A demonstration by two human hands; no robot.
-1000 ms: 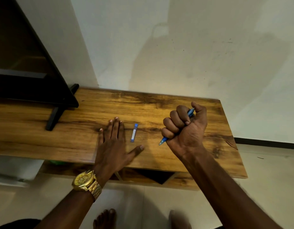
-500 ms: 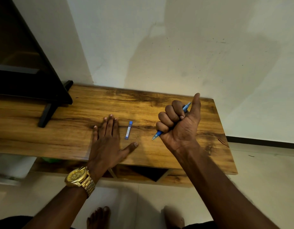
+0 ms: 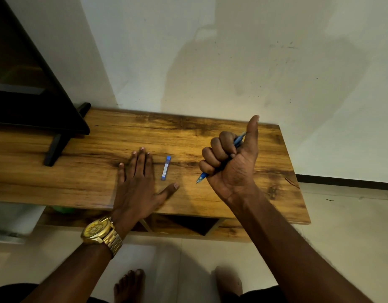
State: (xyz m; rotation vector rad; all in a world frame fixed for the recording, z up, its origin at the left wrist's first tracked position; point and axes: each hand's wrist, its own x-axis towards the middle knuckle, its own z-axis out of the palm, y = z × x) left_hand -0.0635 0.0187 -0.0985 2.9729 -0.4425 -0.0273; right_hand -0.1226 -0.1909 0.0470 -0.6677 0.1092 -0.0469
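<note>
Blue pen [image 3: 239, 140], one only, translucent blue barrel with a darker grip section, sits in the fist of the right hand [image 3: 230, 165] above the right half of the wooden table [image 3: 210, 130], not touching it; the pen slants, its pointed tip poking out below the little finger toward the near left, its back end showing between the index finger and the thumb. Four fingers wrap tight round the barrel. Change: a second ago the thumb was bent over the pen's top end, half a second ago it was lifting, now it stands straight up and off the pen. Fist otherwise the same, same spot over the table. Left hand [image 3: 136, 184] has not moved: flat, palm down on the tabletop, fingers straight and together, thumb spread to the right, holding nothing. One small blue case [image 3: 166, 171], slim and rectangular with a pale label, lies flat on the wood between the two hands, just beside the left fingers, apart from both hands, same place as before. One gold wristwatch [image 3: 99, 231] on the left wrist. One dark screen [image 3: 25, 88] on a black foot [image 3: 55, 147] stands at the table's far left. Two bare feet [image 3: 128, 285] on the pale tiled floor below the near edge, the right one blurred. Plain white wall [image 3: 232, 62] behind the table with the person's shadow on it
</note>
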